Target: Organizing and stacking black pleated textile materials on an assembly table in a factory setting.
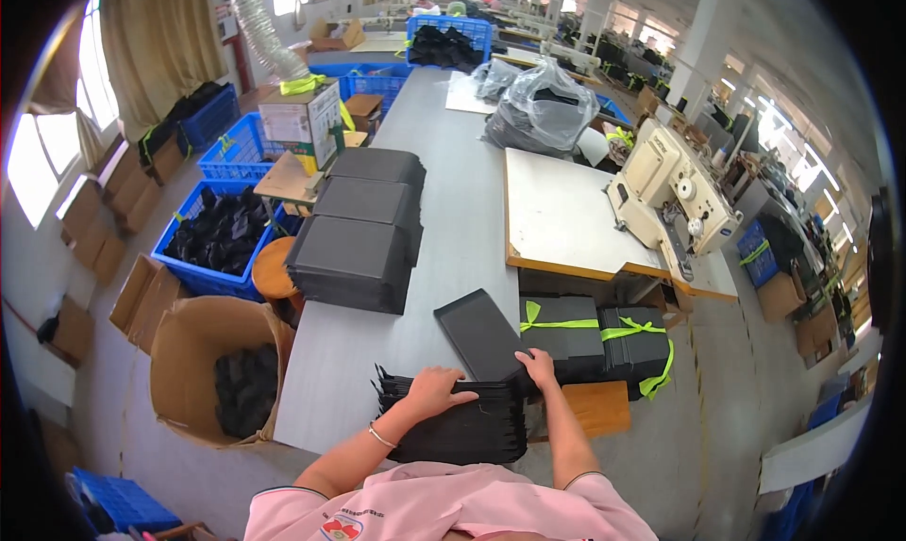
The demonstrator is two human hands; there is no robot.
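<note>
Item: cardboard box, open, brown, dark scraps inside. Item: blue crate, lattice plastic, filled with crumpled black pieces. Item: 3 panel stacks, matte charcoal, rounded corners, in a row on the smooth grey table.

Item: left hand, which I log from afar at the far edge of the near stack; its fingers bend over the edge, and I cannot tell whether they grip. The stack is black, with ragged, layered edges.

Item: loose panel, 1 flat, dull rectangle, slanted on the table just beyond the near stack. Item: right hand, fingers seemingly pinched on the panel's near right corner.

I judge the step in hand to be handling 1 panel beside the stack; the next move calls for a firm corner pinch and a steadied stack.

Item: 2 bundles, dark, tied with soft yellow-green strips. Item: sewing machine, hard, cream-coloured, on a white tabletop.
</note>
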